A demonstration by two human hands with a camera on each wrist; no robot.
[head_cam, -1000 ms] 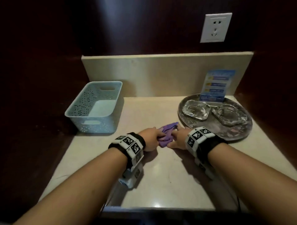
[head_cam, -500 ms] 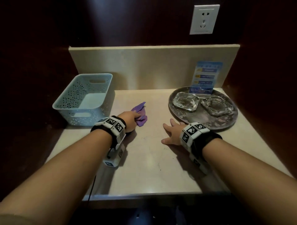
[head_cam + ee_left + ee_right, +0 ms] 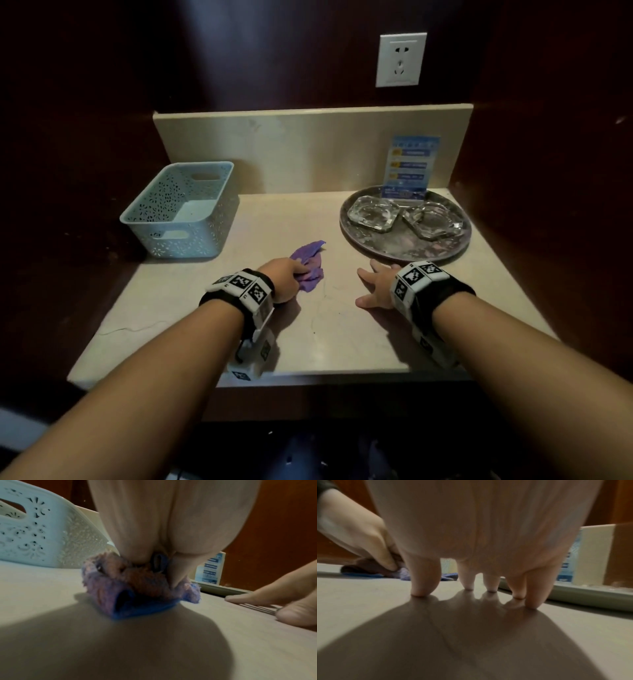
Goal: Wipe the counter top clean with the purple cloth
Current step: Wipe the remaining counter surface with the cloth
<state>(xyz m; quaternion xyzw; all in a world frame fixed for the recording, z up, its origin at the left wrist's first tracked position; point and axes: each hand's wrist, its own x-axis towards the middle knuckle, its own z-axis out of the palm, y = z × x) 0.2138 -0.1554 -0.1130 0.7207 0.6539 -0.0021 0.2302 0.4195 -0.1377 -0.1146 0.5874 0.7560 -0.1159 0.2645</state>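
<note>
A crumpled purple cloth (image 3: 310, 265) lies on the beige counter top (image 3: 329, 335), just right of the basket. My left hand (image 3: 286, 279) grips the bunched cloth (image 3: 137, 588) with curled fingers and presses it onto the counter. My right hand (image 3: 375, 286) is spread flat, its fingertips (image 3: 423, 591) resting on the bare counter (image 3: 385, 601) in front of the tray, holding nothing. From the right wrist view, the left hand (image 3: 361, 539) and the cloth (image 3: 404, 573) show at the left.
A pale blue perforated basket (image 3: 181, 212) stands at the back left. A round metal tray (image 3: 404, 251) at the back right carries two glass ashtrays (image 3: 373, 212) and a blue sign card (image 3: 409, 168). Dark walls close in both sides; the front edge is near.
My left hand dragged the cloth left from beside the right hand toward the basket, then a little back to the right. The right hand let go and now lies flat on the counter.
</note>
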